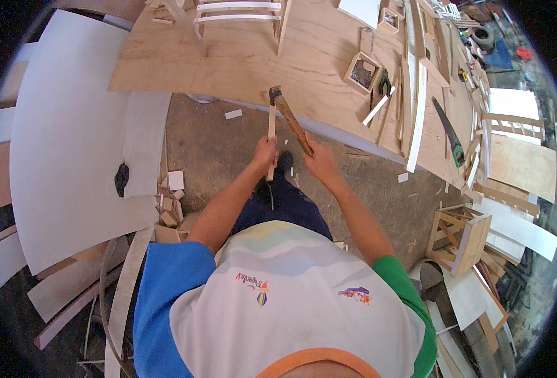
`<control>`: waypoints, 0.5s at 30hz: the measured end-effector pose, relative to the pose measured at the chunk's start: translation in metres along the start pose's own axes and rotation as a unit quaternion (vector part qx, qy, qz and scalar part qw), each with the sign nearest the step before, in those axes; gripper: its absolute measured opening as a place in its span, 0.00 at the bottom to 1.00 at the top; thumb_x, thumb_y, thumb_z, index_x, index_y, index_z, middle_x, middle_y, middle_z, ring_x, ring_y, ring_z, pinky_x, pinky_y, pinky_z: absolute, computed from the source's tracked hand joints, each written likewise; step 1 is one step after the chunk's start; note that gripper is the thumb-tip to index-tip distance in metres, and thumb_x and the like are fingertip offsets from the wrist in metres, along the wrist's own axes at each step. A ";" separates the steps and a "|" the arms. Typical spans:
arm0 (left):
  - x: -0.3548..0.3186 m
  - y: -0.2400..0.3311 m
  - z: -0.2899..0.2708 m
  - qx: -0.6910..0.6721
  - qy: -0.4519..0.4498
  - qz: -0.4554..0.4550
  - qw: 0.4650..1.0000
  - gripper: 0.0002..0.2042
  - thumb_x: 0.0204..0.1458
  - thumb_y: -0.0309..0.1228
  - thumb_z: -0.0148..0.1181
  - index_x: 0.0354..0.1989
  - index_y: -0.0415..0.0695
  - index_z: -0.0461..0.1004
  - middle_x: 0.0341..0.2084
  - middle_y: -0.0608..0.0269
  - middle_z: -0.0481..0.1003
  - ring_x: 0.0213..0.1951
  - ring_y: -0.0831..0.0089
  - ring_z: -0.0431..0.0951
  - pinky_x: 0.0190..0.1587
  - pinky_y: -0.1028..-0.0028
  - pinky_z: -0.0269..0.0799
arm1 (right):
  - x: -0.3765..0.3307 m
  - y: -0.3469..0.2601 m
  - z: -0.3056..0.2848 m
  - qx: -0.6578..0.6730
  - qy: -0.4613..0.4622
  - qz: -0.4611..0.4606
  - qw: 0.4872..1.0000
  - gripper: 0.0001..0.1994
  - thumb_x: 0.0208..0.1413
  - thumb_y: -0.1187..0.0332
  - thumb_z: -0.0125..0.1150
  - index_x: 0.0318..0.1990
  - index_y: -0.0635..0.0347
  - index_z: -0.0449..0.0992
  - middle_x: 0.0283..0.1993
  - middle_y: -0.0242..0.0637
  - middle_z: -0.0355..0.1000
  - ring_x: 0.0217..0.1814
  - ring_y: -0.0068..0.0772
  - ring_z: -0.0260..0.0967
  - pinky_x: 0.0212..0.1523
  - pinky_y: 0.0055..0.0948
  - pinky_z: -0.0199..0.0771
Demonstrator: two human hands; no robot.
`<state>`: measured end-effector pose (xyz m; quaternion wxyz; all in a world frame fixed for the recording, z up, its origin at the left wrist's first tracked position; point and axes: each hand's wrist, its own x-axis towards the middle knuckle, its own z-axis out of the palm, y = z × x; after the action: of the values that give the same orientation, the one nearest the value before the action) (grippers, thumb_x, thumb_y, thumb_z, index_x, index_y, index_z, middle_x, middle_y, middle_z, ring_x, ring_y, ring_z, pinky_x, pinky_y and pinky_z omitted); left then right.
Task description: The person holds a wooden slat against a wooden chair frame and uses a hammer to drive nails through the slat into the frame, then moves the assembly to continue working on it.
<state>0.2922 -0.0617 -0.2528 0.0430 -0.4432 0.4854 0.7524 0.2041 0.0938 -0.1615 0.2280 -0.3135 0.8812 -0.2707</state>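
Left hand (266, 153) closed round the lower part of a narrow wooden strip (271, 126); strip's long axis runs near to far, in front of the body. Hammer (293, 123) just right of it, handle slanting far and left, head at the strip's far end; contact or slight gap, cannot tell. Right hand (318, 162) wrapped round the handle's near end, farther from the strip than the left. Wooden worktop (240, 69) beyond both; handsaw (448, 131) well right.
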 end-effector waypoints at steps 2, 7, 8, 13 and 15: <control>0.002 0.005 0.001 0.004 -0.005 0.008 1.000 0.13 0.61 0.40 0.46 0.33 0.43 0.61 0.14 0.64 0.62 0.10 0.73 0.62 0.11 0.70 0.59 | -0.002 0.004 0.000 0.013 0.020 -0.012 1.000 0.34 0.45 0.70 0.59 0.64 0.54 0.59 0.32 0.56 0.73 0.34 0.61 0.71 0.37 0.50 0.71; 0.002 0.001 0.001 -0.013 0.008 -0.006 1.000 0.13 0.61 0.40 0.45 0.33 0.43 0.61 0.13 0.64 0.62 0.09 0.73 0.61 0.10 0.71 0.59 | -0.001 -0.003 -0.001 0.031 -0.002 0.034 0.999 0.32 0.45 0.70 0.60 0.62 0.59 0.62 0.36 0.60 0.71 0.39 0.62 0.70 0.40 0.44 0.70; 0.001 0.002 0.001 -0.015 0.002 -0.016 1.000 0.13 0.61 0.40 0.45 0.33 0.43 0.61 0.13 0.64 0.62 0.09 0.73 0.61 0.10 0.71 0.58 | 0.001 0.000 -0.001 0.034 -0.013 0.035 0.999 0.32 0.44 0.70 0.60 0.62 0.59 0.62 0.36 0.60 0.71 0.40 0.62 0.70 0.40 0.43 0.70; 0.007 -0.004 -0.001 -0.001 -0.005 0.008 1.000 0.13 0.61 0.41 0.45 0.33 0.43 0.62 0.13 0.65 0.62 0.09 0.74 0.61 0.10 0.71 0.58 | -0.002 0.005 -0.002 0.063 0.047 0.020 0.997 0.32 0.44 0.70 0.61 0.61 0.58 0.63 0.38 0.60 0.71 0.40 0.59 0.71 0.41 0.40 0.70; 0.009 -0.008 -0.002 -0.024 -0.011 0.001 1.000 0.13 0.61 0.41 0.45 0.34 0.43 0.62 0.13 0.65 0.62 0.09 0.74 0.61 0.10 0.72 0.58 | 0.002 0.009 0.000 0.045 0.050 -0.001 0.998 0.32 0.45 0.70 0.61 0.61 0.57 0.63 0.38 0.59 0.71 0.40 0.58 0.72 0.41 0.40 0.71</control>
<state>0.2921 -0.0628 -0.2649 0.0366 -0.4353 0.4677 0.7684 0.1991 0.0983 -0.1670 0.1968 -0.2900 0.8782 -0.3254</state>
